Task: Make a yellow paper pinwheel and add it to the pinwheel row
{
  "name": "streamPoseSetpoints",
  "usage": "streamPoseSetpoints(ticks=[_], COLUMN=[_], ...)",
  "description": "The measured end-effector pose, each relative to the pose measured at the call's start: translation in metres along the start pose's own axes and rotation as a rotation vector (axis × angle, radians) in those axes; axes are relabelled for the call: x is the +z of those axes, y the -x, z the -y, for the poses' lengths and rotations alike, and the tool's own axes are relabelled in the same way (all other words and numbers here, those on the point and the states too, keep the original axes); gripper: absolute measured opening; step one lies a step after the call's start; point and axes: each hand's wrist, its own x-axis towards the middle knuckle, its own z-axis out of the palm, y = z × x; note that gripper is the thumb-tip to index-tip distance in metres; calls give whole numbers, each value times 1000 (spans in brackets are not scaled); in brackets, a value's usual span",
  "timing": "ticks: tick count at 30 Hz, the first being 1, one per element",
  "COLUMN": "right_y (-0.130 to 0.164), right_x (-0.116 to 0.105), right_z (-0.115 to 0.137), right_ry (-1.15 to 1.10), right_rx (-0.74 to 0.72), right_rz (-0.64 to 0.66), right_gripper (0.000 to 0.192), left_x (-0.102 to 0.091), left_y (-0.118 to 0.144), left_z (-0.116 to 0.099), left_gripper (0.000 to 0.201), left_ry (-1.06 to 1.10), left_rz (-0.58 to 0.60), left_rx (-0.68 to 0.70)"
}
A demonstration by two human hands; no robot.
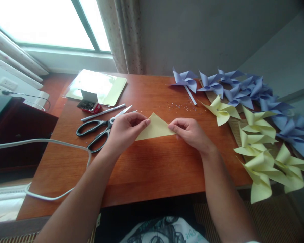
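Wooden worktop (152, 168) under a window, folded yellow paper triangle (155, 129) at its middle, left hand (125, 130) and right hand (188, 131) each pinching a corner, scissors (98, 128) just left, paper pinwheels (255, 125) along the right edge.

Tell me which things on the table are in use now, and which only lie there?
In use: folded yellow paper triangle, pinched by left hand and right hand.

Lying about: black-handled scissors, white stick, small box, finished yellow paper pinwheels, blue paper pinwheels.
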Motion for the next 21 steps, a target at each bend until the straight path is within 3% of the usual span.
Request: streamPoseSetpoints(ticks=[4, 7, 10, 17, 21], right_y=[1, -1, -3, -4, -3], right_x=[-4, -5, -3, 13, 14], right_z=[0, -4, -7, -1, -2], right_ry=[-27, 71, 166, -95, -149], right_rx=[15, 21, 8, -10, 33], right_rz=[-2, -153, -279, 13, -1], right_gripper=[36, 47, 50, 27, 20], left_x=[-1, -2, 2, 18, 20], left_y=[1, 1, 1, 8, 8], left_z=[-1, -3, -6, -4, 1], left_gripper=[28, 27, 26, 22, 22], left_ry=[55, 104, 77, 128, 134], left_rz=[-57, -121, -60, 143, 199], left_rx=[-40, -59, -50, -79, -100])
